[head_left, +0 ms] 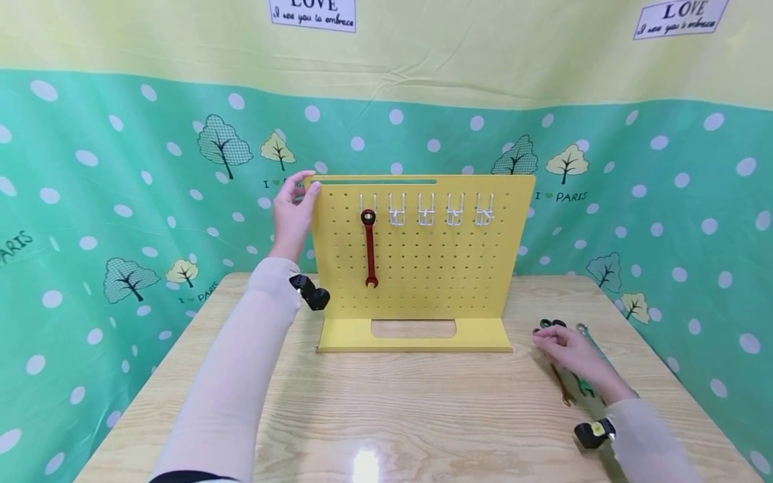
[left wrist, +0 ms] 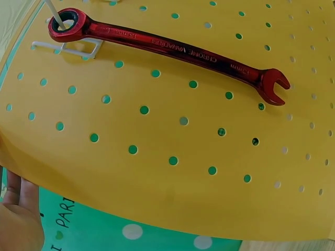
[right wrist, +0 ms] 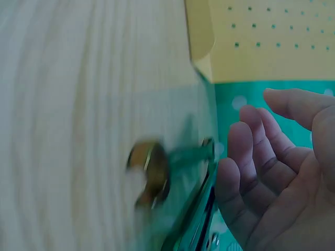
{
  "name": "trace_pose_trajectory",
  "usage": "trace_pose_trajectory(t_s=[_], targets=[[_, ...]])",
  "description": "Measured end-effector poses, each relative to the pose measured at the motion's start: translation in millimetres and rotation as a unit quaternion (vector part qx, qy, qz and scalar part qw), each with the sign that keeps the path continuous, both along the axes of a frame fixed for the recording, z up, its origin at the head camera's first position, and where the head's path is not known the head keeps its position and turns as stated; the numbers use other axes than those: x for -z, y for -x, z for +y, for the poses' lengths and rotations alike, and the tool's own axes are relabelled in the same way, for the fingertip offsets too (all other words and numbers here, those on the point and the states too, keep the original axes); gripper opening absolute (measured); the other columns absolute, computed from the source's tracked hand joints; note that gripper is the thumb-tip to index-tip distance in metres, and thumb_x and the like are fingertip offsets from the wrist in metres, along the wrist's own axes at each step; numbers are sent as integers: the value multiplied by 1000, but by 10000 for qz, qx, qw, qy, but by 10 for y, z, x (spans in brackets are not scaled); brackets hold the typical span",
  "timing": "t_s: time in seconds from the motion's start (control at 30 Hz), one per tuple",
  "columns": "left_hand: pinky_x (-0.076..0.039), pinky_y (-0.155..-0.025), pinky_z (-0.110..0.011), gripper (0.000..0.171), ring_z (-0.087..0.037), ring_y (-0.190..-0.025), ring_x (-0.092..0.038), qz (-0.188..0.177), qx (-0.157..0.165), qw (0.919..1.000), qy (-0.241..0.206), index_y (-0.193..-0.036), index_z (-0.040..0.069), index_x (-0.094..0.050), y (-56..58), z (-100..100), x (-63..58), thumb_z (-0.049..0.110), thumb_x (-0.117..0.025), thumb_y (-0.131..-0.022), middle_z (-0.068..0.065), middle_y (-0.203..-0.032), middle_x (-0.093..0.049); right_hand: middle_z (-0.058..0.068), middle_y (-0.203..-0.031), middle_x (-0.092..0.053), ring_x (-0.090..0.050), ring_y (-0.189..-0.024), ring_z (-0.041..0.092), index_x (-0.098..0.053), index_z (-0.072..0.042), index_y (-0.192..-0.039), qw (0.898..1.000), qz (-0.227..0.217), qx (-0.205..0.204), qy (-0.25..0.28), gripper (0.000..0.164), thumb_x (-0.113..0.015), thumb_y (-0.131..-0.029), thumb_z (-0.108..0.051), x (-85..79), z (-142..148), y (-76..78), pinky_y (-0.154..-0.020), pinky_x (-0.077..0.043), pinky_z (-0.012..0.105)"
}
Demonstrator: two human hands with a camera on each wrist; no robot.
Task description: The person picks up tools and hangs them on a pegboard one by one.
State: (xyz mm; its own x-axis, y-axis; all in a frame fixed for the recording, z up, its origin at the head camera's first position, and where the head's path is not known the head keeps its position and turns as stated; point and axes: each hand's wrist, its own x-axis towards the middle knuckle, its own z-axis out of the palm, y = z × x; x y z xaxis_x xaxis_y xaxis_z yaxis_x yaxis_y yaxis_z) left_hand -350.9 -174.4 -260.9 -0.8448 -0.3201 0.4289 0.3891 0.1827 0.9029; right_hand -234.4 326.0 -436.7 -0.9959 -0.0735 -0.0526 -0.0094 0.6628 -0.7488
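My left hand (head_left: 292, 216) holds the upper left corner of a yellow pegboard (head_left: 417, 295), thumb in front and fingers over the edge. A red ratcheting combination wrench (head_left: 371, 251) hangs by its ring end from the leftmost white hook; its open end points down. My right hand (head_left: 574, 355) is over several wrenches at the table's right side. In the right wrist view its fingers (right wrist: 241, 144) are loosely bent, apart from the thumb, with nothing seen between them. A gold wrench (head_left: 564, 392) and a green wrench (head_left: 585, 387) lie there, partly hidden by the hand.
Several more white wire hooks (head_left: 425, 211) line the pegboard's upper part, right of the red wrench. The board stands upright on a yellow base (head_left: 417, 347) on a wooden table (head_left: 410, 409). A green and yellow curtain (head_left: 392, 127) surrounds the table's back and sides.
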Motion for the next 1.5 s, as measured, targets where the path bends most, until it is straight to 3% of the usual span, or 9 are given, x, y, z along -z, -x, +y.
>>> trace_pose_trajectory(t_s=[0.17, 0.37, 0.8, 1.07, 1.33, 1.5], targets=[[-54, -86, -34, 35, -19, -94, -61, 27, 6, 10000, 27, -130, 28, -64, -4, 17, 1, 39, -65, -97, -4, -111, -61, 13, -108, -62, -59, -92, 23, -51, 9, -132, 9993, -307, 103, -168, 55, -55, -104, -39, 62, 216, -58, -72, -54, 34], [-54, -84, -34, 34, -19, -93, -61, 53, -3, 10000, 26, -129, 28, -64, -14, 22, 5, 40, -65, -97, -3, -110, -61, 11, -102, -65, -61, -88, 21, -53, 10, -127, 9989, -416, 138, -190, 53, -60, -102, -37, 104, 331, -83, -71, -54, 33], [-55, -84, -34, 35, -19, -93, -61, 57, -15, 10000, 27, -129, 28, -64, -13, 12, 16, 40, -64, -97, -3, -109, -60, 7, -95, -67, -62, -80, 19, -60, 9, -124, 9964, -578, 239, -575, 57, -76, -90, -35, 194, 381, 46, -68, -54, 34], [-55, -85, -34, 41, -19, -94, -61, 12, -8, 10000, 52, -134, 22, -62, -4, -9, 25, 40, -64, -97, -3, -109, -60, 5, -81, -64, -61, -70, 18, -67, 6, -105, 9955, -467, 390, -728, 42, -75, -91, -32, 205, 308, 90, -61, -54, 33], [-54, -83, -34, 39, -19, -93, -61, 18, -6, 10000, 75, -132, 26, -63, -4, -11, 21, 42, -64, -97, -3, -109, -60, 3, -72, -60, -60, -69, 19, -71, -1, -88, 9929, -636, 442, -902, 34, -72, -92, -35, 179, 289, 122, -61, -52, 33], [-54, -83, -34, 39, -19, -93, -61, 28, -12, 9999, 95, -132, 26, -63, -5, -9, 11, 41, -64, -97, -3, -110, -60, 4, -71, -60, -61, -70, 19, -72, 0, -91, 9933, -671, 433, -838, 35, -73, -92, -36, 181, 311, 131, -62, -53, 33]])
